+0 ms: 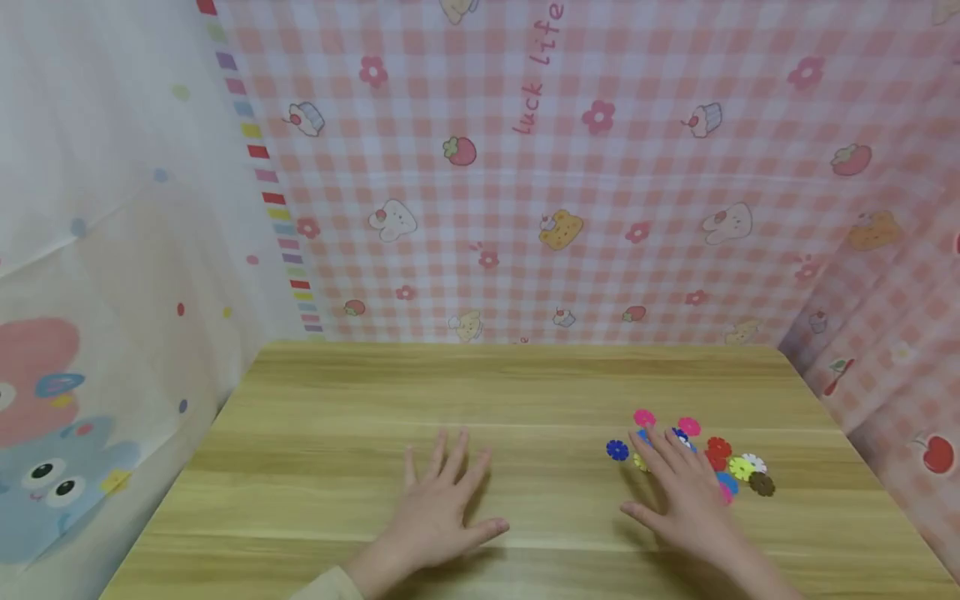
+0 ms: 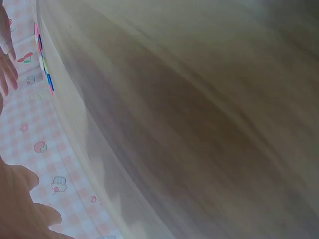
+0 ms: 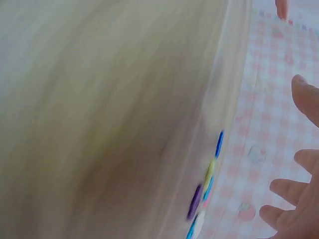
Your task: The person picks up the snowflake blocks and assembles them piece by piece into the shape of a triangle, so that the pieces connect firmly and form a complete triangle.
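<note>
The loose cluster of flower-shaped discs lay on the tabletop beneath and about the right hand — the nearer one — extending mainly side to side. The left hand was well apart, leftward. Both hands were spread, gripping nothing.

Colourful discs on wood-grained table

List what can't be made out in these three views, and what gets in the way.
Head view: the exact number of flower-shaped discs; the right hand covers part of the cluster.
Left wrist view: part of the left hand, cut off by the left and bottom edges.
Right wrist view: part of the right hand, cut off by the right edge.
Both wrist views: the discs' outlines, seen small and edge-on; the grain of the tabletop, blurred.
</note>
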A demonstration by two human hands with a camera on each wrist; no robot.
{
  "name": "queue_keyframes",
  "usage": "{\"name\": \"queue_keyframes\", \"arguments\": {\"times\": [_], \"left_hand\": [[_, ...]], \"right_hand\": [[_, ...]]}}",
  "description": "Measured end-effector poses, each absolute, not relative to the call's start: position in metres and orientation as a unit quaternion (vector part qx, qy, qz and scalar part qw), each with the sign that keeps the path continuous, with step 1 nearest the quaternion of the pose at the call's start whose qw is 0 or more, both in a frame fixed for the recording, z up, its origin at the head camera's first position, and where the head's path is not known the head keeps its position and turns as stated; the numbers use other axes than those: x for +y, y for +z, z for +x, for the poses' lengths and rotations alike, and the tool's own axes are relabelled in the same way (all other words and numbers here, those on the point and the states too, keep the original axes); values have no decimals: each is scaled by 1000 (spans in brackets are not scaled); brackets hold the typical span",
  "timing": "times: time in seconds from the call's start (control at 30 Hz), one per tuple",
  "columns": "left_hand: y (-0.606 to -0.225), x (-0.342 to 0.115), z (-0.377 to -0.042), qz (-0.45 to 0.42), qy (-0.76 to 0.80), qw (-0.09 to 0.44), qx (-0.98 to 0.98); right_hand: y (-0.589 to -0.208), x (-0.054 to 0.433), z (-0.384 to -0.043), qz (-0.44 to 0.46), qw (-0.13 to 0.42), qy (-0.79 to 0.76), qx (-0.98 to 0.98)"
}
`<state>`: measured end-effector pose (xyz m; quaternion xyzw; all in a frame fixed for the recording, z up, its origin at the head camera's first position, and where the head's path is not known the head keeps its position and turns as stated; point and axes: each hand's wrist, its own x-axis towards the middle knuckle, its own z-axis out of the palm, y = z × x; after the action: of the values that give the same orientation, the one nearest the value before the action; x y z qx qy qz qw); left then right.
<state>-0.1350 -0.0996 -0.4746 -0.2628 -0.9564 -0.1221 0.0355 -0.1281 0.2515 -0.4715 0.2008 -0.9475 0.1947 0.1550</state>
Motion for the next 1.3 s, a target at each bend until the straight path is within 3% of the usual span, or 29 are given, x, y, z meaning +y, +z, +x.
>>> {"name": "queue_keyframes", "arguments": {"times": [0.47, 0.9, 1.3], "left_hand": [[-471, -65, -141, -272, -177, 32, -945], [-472, -8, -169, -304, -240, 10, -922], [-476, 41, -207, -350, -291, -38, -890]], "right_hand": [[-486, 312, -120, 209, 251, 227, -917], [-492, 341, -127, 217, 238, 222, -920], [-489, 345, -147, 253, 175, 221, -926]]}}
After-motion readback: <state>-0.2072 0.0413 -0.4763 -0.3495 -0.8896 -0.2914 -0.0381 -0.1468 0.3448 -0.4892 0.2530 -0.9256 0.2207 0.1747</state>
